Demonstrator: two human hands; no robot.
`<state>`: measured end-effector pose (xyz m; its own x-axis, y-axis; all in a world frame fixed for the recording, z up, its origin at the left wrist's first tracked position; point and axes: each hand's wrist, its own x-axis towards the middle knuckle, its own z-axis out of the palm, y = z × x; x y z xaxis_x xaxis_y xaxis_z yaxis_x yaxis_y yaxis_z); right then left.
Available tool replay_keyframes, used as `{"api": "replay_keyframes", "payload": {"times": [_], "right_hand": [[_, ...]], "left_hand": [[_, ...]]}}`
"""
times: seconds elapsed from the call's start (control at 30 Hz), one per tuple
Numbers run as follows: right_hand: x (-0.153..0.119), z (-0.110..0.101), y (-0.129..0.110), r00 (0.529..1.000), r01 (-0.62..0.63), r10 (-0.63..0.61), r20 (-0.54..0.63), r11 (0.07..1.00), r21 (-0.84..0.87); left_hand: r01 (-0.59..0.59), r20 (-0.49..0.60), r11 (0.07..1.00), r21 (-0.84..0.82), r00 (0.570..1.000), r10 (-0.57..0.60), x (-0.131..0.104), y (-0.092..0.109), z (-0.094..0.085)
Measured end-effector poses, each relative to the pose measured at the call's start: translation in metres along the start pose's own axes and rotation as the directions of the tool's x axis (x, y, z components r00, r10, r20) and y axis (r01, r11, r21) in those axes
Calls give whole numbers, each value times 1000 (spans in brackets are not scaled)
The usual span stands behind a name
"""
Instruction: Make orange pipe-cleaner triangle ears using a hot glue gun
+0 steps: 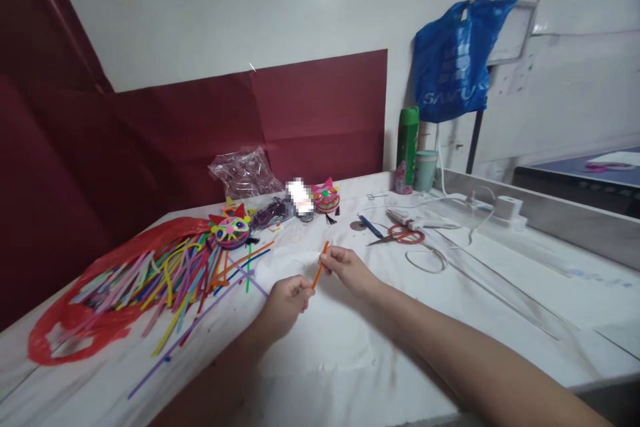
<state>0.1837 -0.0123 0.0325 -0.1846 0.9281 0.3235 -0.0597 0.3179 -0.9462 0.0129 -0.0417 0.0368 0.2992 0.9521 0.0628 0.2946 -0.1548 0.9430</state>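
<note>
Between my two hands runs a short orange pipe cleaner [318, 275], tilted with its upper end to the right. My left hand [286, 303] pinches its lower end. Farther up, the fingers of my right hand [347, 268] are closed on it near the top. Both hands are above a white sheet [320, 347] on the table. To the left, many coloured pipe cleaners [170, 273] lie on a red plastic bag [95, 340]. A colourful cat-face ornament [230, 230] rests at the far end of that pile.
Right of my hands lie orange-handled scissors [406, 234], a white glue gun [417, 221], a blue pen-like tool [371, 226] and a white cable [427, 271]. A second ornament [327, 198], a clear plastic bag [245, 173] and a green can [408, 147] stand at the back.
</note>
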Motion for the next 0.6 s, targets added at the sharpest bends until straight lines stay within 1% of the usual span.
{"api": "replay_keyframes", "payload": {"times": [0.07,0.17,0.23,0.3,0.37,0.4,0.43,0.47,0.53,0.6], "right_hand": [[-1,1,0,1000,10,-10,8,1000,11],[-4,3,0,1000,10,-10,28,1000,9],[-6,5,1,1000,-7,6,25,1000,30],[-8,7,1,1000,-29,28,9,997,76],[-9,6,1,999,-50,49,14,991,124],[-8,5,1,998,-64,63,16,986,151],[-7,3,1,997,-83,81,15,980,183],[-5,1,0,995,-104,104,10,971,217],[-4,0,-1,987,-153,160,-2,948,280],[-4,2,-1,977,-208,215,11,929,307]], "left_hand": [[-7,24,996,91,1000,5,-2,3,-5],[-12,16,986,166,1000,9,-9,9,-8],[-77,8,971,227,997,77,-16,11,-7],[-137,25,945,295,990,136,-22,9,-8],[-159,61,892,423,987,146,-25,3,-16],[-157,75,852,499,988,138,-24,-1,-25],[-150,71,778,610,988,135,-23,-5,-37],[-127,24,737,664,989,149,-21,-9,-53],[-88,-58,687,721,981,186,-16,-15,-91],[-62,-99,648,759,973,209,-11,-20,-131]]}}
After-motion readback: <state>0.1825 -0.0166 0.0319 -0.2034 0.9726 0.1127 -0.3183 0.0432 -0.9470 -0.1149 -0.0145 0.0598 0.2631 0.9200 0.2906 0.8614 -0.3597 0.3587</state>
